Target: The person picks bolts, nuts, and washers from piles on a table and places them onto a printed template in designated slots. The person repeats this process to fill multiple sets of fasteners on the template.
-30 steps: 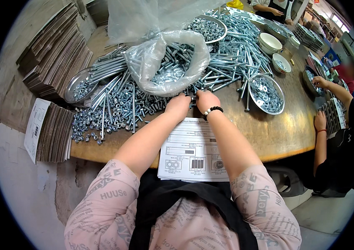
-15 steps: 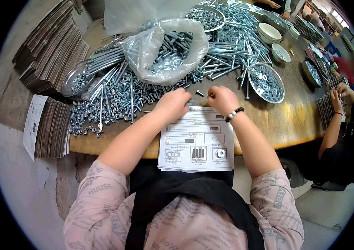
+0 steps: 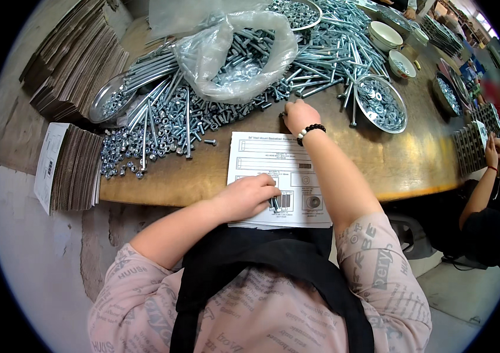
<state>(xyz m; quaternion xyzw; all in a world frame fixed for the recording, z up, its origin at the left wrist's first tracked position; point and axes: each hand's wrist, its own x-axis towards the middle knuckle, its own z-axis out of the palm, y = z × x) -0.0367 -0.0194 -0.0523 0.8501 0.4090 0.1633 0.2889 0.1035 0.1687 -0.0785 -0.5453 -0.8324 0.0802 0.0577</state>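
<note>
A stack of printed sheets point(image 3: 253, 219) with hardware drawings lies at the table's front edge. My left hand point(image 3: 249, 197) rests over its lower half, fingers bent around a short silver bolt point(image 3: 276, 205) that pokes out below the fingertips. Farther up, beyond the top edge of the sheets, my right hand point(image 3: 303, 117) pinches at the tabletop. A small dark bolt end point(image 3: 282, 116) shows at its fingertips, partly hidden. A grey ring like a washer point(image 3: 313, 202) appears on the sheets' lower right; whether it is printed or real, I cannot tell. One loose bolt point(image 3: 210, 142) lies left of the sheets.
Behind my hands spread heaps of bolts point(image 3: 326, 65) and nuts point(image 3: 126, 147), with an open plastic bag point(image 3: 241, 91) of bolts among them. A metal bowl of washers point(image 3: 382, 103) sits right. Cardboard stacks point(image 3: 76, 170) stand left. A co-worker's hands point(image 3: 497, 150) are at the far right.
My left hand has come back toward me onto the sheets with a bolt. My right hand has shifted slightly forward and left, to where a loose bolt lay.
</note>
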